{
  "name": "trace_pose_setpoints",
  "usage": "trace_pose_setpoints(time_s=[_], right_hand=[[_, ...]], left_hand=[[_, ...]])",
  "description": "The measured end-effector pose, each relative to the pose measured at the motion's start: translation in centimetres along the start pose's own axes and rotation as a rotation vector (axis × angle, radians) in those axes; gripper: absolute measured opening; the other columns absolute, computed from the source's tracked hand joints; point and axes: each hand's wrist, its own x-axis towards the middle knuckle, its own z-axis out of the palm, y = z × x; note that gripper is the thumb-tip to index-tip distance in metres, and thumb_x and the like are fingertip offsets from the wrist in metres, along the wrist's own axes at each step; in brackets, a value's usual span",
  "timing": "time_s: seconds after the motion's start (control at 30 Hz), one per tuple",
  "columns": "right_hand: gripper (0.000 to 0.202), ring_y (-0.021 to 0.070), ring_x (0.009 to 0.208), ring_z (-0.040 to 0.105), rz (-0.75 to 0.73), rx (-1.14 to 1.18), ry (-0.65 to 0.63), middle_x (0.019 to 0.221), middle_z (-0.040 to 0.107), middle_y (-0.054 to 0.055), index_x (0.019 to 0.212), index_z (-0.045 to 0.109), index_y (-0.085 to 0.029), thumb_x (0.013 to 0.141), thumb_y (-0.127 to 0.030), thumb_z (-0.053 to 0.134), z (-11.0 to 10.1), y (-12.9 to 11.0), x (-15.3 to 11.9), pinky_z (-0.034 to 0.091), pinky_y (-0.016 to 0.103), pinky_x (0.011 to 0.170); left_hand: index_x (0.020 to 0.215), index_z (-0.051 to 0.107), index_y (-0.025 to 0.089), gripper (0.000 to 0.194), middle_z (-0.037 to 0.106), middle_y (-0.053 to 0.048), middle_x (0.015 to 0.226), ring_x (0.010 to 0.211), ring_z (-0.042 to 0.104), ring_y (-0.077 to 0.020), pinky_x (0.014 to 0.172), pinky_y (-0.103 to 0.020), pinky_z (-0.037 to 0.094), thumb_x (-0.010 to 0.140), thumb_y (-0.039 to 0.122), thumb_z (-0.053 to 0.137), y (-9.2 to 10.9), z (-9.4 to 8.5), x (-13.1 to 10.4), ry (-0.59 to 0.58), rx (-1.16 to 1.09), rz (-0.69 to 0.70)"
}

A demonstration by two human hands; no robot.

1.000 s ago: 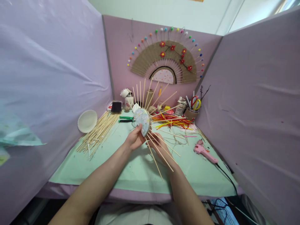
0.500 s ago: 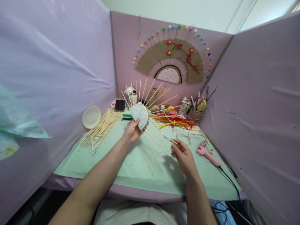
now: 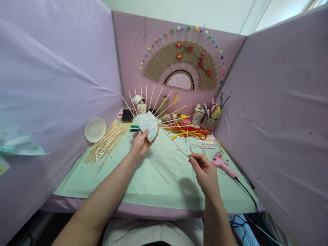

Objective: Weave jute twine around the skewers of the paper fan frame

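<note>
My left hand (image 3: 140,142) pinches the lower corner of a pale floral half-disc (image 3: 148,125), thumb on its face. Thin wooden sticks (image 3: 167,150) fan out from its curved edge, upward, to the right and down. To the right, my right hand (image 3: 202,166) is closed, its thumb and forefinger pressed together at the tip of a thin strand or stick that is too fine to make out. Its fingertips are just beyond the lower right stick ends, above the green cloth (image 3: 153,184).
Loose sticks (image 3: 110,140) and a white bowl (image 3: 95,130) lie left. Red and yellow strips (image 3: 188,131), a scissors holder (image 3: 209,123) and a pink glue gun (image 3: 224,166) are right. A finished fan (image 3: 189,61) hangs behind.
The view has shifted slightly. My right hand has moved a little away from the sticks, to the right relative to the half-disc. My left hand keeps its hold.
</note>
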Motion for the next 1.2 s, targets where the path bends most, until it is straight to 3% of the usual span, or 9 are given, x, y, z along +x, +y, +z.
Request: trace_pose_setpoints(time_s=[0.17,0.3,0.53,0.7,0.9,1.03,1.1,1.2], right_hand=[[0.022,0.0165,0.073,0.054,0.026,0.014,0.025,0.078,0.064,0.003,0.084,0.066,-0.020,0.078,-0.041,0.066,-0.1,1.1,0.4,0.044,0.028,0.067],[0.023,0.0165,0.068,0.051,0.069,0.004,-0.016,0.072,0.061,0.002,0.081,0.066,-0.019,0.077,-0.042,0.065,1.1,1.6,0.6,0.041,0.028,0.063],[0.014,0.0164,0.065,0.052,0.000,-0.182,-0.367,0.066,0.060,0.001,0.066,0.062,-0.021,0.078,-0.026,0.056,6.7,2.6,-0.6,0.040,0.028,0.064],[0.012,0.0154,0.066,0.053,-0.079,-0.281,-0.437,0.067,0.060,0.000,0.069,0.063,-0.022,0.076,-0.019,0.054,8.7,2.8,-1.4,0.039,0.027,0.066],[0.014,0.0160,0.069,0.056,-0.058,-0.250,-0.529,0.071,0.062,0.000,0.071,0.063,-0.021,0.080,-0.019,0.053,7.9,2.9,-1.3,0.041,0.027,0.067],[0.015,0.0204,0.085,0.059,-0.098,-0.240,-0.588,0.089,0.065,0.004,0.091,0.067,-0.023,0.077,-0.025,0.064,5.9,2.8,-0.9,0.045,0.032,0.079],[0.029,0.0232,0.095,0.059,-0.126,-0.233,-0.551,0.100,0.065,0.005,0.101,0.066,-0.025,0.073,-0.026,0.070,4.7,2.5,-0.4,0.045,0.037,0.086],[0.030,0.0236,0.100,0.057,-0.190,-0.182,-0.393,0.105,0.062,0.006,0.104,0.062,-0.026,0.075,-0.029,0.069,3.2,1.6,0.6,0.044,0.040,0.091]], left_hand=[[0.106,0.060,0.023,0.021,0.072,-0.001,0.098,0.078,0.068,-0.0124,0.079,-0.029,0.055,0.085,0.019,0.062,0.1,0.0,-0.2,-0.019,-0.041,-0.028],[0.116,0.059,0.022,0.030,0.072,-0.004,0.103,0.083,0.069,-0.0144,0.082,-0.030,0.055,0.086,0.020,0.062,-0.1,0.1,-0.5,-0.068,-0.095,-0.068],[0.116,0.060,0.015,0.026,0.073,-0.005,0.093,0.080,0.070,-0.0143,0.078,-0.026,0.057,0.091,0.015,0.052,-1.3,1.2,-1.5,-0.086,-0.213,-0.108],[0.118,0.059,0.011,0.028,0.073,-0.007,0.093,0.080,0.070,-0.0153,0.073,-0.024,0.058,0.092,0.016,0.051,-2.2,1.8,-2.5,-0.097,-0.252,-0.212],[0.120,0.057,0.009,0.029,0.073,-0.007,0.088,0.075,0.070,-0.0136,0.072,-0.022,0.058,0.094,0.019,0.047,-1.9,2.1,-3.2,-0.093,-0.290,-0.307],[0.119,0.055,0.007,0.030,0.072,-0.008,0.082,0.069,0.070,-0.0133,0.067,-0.022,0.058,0.097,0.022,0.042,-1.5,2.2,-3.4,-0.105,-0.273,-0.383],[0.120,0.054,0.008,0.030,0.072,-0.008,0.083,0.069,0.070,-0.0135,0.067,-0.022,0.058,0.097,0.022,0.042,-1.5,2.2,-3.5,-0.118,-0.269,-0.401],[0.121,0.054,0.009,0.030,0.072,-0.008,0.084,0.070,0.070,-0.0137,0.068,-0.022,0.058,0.096,0.023,0.045,-1.7,2.1,-3.6,-0.142,-0.255,-0.415]])
